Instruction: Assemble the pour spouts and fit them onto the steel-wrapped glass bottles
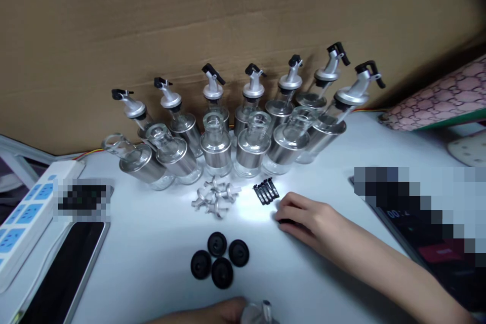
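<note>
At the bottom edge, my left hand is closed on a silver pourer top, both partly cut off by the frame. My right hand rests low over the white table with its fingertips pinched together. A small black part shows between those fingers, its shape mostly hidden. Just left of them lies a row of black flip levers. A pile of silver pourer pieces sits farther left. Several round black stoppers lie between the pile and my left hand.
Open glass bottles with metal bands stand in front of bottles fitted with pourers, along a cardboard wall. A power strip and a phone lie left. Another phone, partly blurred, lies right.
</note>
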Tool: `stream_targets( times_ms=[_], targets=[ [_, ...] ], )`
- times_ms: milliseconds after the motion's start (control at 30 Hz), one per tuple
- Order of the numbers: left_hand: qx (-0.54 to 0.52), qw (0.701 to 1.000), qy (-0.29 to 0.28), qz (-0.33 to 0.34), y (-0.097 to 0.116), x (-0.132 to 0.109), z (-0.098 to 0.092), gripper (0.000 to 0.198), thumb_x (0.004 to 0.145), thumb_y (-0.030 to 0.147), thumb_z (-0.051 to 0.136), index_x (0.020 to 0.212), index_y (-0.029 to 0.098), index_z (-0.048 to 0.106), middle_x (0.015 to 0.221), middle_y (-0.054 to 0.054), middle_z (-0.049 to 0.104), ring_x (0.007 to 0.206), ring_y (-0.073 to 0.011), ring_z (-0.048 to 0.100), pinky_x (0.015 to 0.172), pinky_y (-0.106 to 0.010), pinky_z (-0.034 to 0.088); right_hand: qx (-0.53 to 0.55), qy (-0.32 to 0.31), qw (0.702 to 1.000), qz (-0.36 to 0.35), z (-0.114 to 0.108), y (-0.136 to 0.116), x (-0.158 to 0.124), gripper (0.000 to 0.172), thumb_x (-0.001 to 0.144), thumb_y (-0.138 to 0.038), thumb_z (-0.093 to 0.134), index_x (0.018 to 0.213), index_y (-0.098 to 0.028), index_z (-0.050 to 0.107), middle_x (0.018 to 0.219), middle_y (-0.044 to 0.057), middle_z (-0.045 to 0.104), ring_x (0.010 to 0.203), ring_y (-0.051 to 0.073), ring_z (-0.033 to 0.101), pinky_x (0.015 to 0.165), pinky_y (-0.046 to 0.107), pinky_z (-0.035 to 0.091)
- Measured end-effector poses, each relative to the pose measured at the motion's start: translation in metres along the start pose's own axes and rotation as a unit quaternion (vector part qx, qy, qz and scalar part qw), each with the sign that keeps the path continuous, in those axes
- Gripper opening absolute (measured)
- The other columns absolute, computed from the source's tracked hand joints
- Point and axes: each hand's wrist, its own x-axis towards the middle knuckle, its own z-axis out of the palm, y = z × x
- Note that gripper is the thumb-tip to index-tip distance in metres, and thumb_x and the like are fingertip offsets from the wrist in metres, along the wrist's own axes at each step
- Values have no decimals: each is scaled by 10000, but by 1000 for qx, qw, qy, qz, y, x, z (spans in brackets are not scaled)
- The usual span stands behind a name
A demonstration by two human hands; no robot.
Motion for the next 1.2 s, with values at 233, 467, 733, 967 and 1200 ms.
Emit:
stream_targets(
  times_ms=[233, 467, 733, 967, 1200],
  targets=[
    [-77, 997, 21, 19, 15, -4, 15, 605, 569, 719, 715, 546, 168, 464, 504, 60, 354, 499, -76, 279, 543, -249, 190, -7, -7, 999, 35, -3, 3, -2, 121, 881, -158, 569, 979, -153, 640, 976, 85, 588, 787, 193, 655, 727, 343, 540],
    [-151, 988, -8, 45, 27, -1, 29, 688, 535, 811, 676, 578, 173, 422, 501, 56, 422, 488, -73, 354, 538, -230, 213, 36, 36, 999, -11, -14, -17, -8, 247, 876, -323, 626, 1071, -172, 619, 1014, 84, 604, 890, 201, 641, 780, 333, 534],
    [-37, 983, -75, 161, 38, 9, 36, 705, 679, 889, 364, 522, 202, 328, 378, 71, 397, 383, -68, 341, 643, -299, 392, 145, 44, 981, -122, -8, -38, -10, 126, 914, -226, 579, 984, -158, 659, 894, 53, 635, 811, 136, 627, 721, 248, 517],
    [17, 981, -84, 175, 40, 9, 34, 620, 736, 771, 535, 538, 204, 382, 407, 74, 435, 410, -79, 370, 688, -297, 426, 112, 69, 983, -126, -8, -37, -13, 159, 933, -209, 535, 998, -134, 659, 907, 74, 647, 825, 156, 626, 727, 280, 521],
    [-16, 982, -93, 162, 38, 7, 30, 543, 747, 664, 645, 569, 193, 444, 434, 70, 480, 425, -78, 383, 675, -282, 424, 84, 69, 985, -135, -4, -41, -11, 211, 955, -204, 484, 1074, -123, 638, 952, 92, 657, 891, 176, 618, 777, 301, 522]
  ],
)
